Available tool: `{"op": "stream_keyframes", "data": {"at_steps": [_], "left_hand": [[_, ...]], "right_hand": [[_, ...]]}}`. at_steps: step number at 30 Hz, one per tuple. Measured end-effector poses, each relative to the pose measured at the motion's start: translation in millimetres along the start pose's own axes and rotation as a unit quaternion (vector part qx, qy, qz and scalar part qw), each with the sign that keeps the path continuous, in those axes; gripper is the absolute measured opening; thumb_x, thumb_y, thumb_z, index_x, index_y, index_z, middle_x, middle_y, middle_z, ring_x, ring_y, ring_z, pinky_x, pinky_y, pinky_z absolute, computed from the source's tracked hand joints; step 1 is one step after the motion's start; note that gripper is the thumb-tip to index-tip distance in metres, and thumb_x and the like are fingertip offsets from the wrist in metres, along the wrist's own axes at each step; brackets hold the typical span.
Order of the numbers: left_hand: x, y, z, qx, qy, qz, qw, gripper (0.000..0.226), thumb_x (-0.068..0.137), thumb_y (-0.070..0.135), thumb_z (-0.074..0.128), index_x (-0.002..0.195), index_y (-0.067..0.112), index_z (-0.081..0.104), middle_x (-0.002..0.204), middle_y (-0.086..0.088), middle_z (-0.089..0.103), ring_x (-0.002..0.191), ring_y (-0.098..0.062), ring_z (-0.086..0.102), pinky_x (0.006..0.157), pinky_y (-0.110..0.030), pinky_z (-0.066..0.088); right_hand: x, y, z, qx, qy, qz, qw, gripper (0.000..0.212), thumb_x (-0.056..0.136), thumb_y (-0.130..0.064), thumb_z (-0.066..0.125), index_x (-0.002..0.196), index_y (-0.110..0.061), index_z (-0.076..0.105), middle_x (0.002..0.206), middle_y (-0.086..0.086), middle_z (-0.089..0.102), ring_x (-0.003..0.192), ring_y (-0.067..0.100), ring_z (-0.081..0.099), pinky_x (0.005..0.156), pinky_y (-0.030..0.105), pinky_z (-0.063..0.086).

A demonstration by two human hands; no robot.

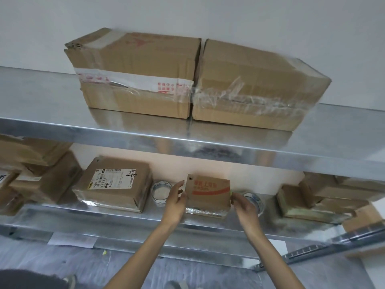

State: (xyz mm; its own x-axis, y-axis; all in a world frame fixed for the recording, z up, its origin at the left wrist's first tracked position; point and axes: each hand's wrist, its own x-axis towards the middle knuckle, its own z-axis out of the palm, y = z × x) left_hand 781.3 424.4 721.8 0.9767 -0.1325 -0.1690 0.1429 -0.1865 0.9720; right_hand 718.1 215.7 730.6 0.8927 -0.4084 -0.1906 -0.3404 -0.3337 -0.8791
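A small brown cardboard box (pixel 209 195) with red print stands on the lower metal shelf (pixel 116 215). My left hand (pixel 176 200) touches the box's left side with its fingers nearly straight. My right hand (pixel 244 206) reaches the box's right edge, fingertips at its side; how it grips is not clear. Both forearms come up from the bottom of the view.
Two large taped cartons (pixel 133 74) (pixel 256 86) sit side by side on the upper shelf (pixel 229 149). On the lower shelf lie a labelled parcel (pixel 113 184), two tape rolls (pixel 161 191) (pixel 254 200), and stacked boxes at far left (pixel 41 174) and right (pixel 325 197).
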Motion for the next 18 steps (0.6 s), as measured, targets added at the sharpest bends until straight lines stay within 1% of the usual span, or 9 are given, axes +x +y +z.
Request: {"op": "stream_keyframes", "data": {"at_steps": [2,4,6,7,9,11,13,16,18], "left_hand": [[0.3,2.3,5.6,0.005,-0.006,0.018,1.0,0.028,0.1,0.02,0.049,0.127,0.018,0.053,0.124,0.001,0.06,0.11,-0.007,0.058,0.094,-0.025,0.048],[-0.5,4.2,10.0,-0.006,0.002,0.027,1.0,0.023,0.099,0.022,0.05,0.121,0.019,0.055,0.115,0.005,0.063,0.098,0.003,0.06,0.084,-0.015,0.048],[0.2,3.0,10.9,0.002,0.003,0.037,0.999,0.022,0.099,0.02,0.051,0.12,0.02,0.054,0.112,0.008,0.063,0.096,0.004,0.06,0.081,-0.011,0.047],[0.9,1.4,10.6,0.014,0.0,0.043,0.999,0.023,0.099,0.017,0.051,0.121,0.02,0.053,0.113,0.009,0.062,0.098,0.003,0.059,0.081,-0.011,0.047],[2.2,-1.8,10.2,0.027,0.0,0.051,0.998,0.025,0.098,0.013,0.052,0.123,0.019,0.052,0.115,0.008,0.061,0.101,0.003,0.058,0.083,-0.012,0.047],[2.3,-3.3,11.6,0.032,0.003,0.05,0.998,0.027,0.097,0.011,0.052,0.124,0.017,0.052,0.116,0.008,0.06,0.103,0.001,0.057,0.083,-0.013,0.047],[1.4,-2.2,13.6,0.038,0.002,0.044,0.998,0.03,0.097,0.01,0.053,0.126,0.015,0.051,0.116,0.011,0.059,0.103,0.0,0.057,0.082,-0.013,0.047],[0.1,0.1,15.4,0.042,-0.001,0.041,0.998,0.031,0.096,0.008,0.054,0.126,0.013,0.051,0.114,0.011,0.058,0.101,0.004,0.055,0.082,-0.011,0.047],[-1.5,1.2,16.2,0.034,-0.01,0.045,0.998,0.031,0.096,0.009,0.055,0.127,0.012,0.05,0.117,0.006,0.059,0.105,-0.004,0.057,0.088,-0.02,0.051]], "right_hand": [[5.8,1.7,0.2,-0.031,0.008,-0.006,0.999,0.031,0.094,-0.007,0.044,0.114,-0.015,0.066,0.117,-0.004,0.066,0.112,0.013,0.059,0.093,0.023,0.042],[6.4,2.5,-4.7,-0.055,0.057,-0.021,0.997,0.029,0.093,-0.002,0.047,0.114,-0.008,0.066,0.118,0.002,0.066,0.111,0.018,0.059,0.092,0.023,0.041],[5.5,7.2,-15.3,-0.12,0.124,-0.061,0.983,0.027,0.09,0.005,0.05,0.11,-0.001,0.067,0.115,0.01,0.066,0.107,0.025,0.06,0.091,0.025,0.04],[6.0,12.7,-21.5,-0.164,0.137,-0.079,0.974,0.026,0.088,0.008,0.051,0.107,0.001,0.067,0.113,0.014,0.066,0.105,0.029,0.061,0.091,0.027,0.04],[10.3,30.5,-31.7,-0.248,0.104,-0.091,0.959,0.02,0.083,0.01,0.058,0.098,0.003,0.069,0.106,0.021,0.067,0.102,0.036,0.062,0.091,0.034,0.044],[14.6,48.2,-36.8,-0.318,0.034,-0.074,0.944,0.012,0.078,0.006,0.066,0.088,0.003,0.07,0.098,0.022,0.068,0.097,0.039,0.063,0.085,0.038,0.048],[17.6,58.6,-37.0,-0.373,-0.02,-0.067,0.925,0.021,0.075,0.002,0.069,0.096,0.001,0.07,0.1,0.02,0.067,0.097,0.039,0.063,0.082,0.037,0.048],[20.2,59.9,-34.8,-0.409,-0.037,-0.058,0.91,0.03,0.083,-0.002,0.059,0.113,-0.005,0.065,0.114,0.014,0.063,0.107,0.029,0.059,0.087,0.03,0.044],[21.9,56.5,-35.9,-0.396,-0.037,-0.028,0.917,0.029,0.088,-0.002,0.052,0.114,-0.004,0.064,0.117,0.014,0.062,0.109,0.027,0.058,0.088,0.028,0.044]]}}
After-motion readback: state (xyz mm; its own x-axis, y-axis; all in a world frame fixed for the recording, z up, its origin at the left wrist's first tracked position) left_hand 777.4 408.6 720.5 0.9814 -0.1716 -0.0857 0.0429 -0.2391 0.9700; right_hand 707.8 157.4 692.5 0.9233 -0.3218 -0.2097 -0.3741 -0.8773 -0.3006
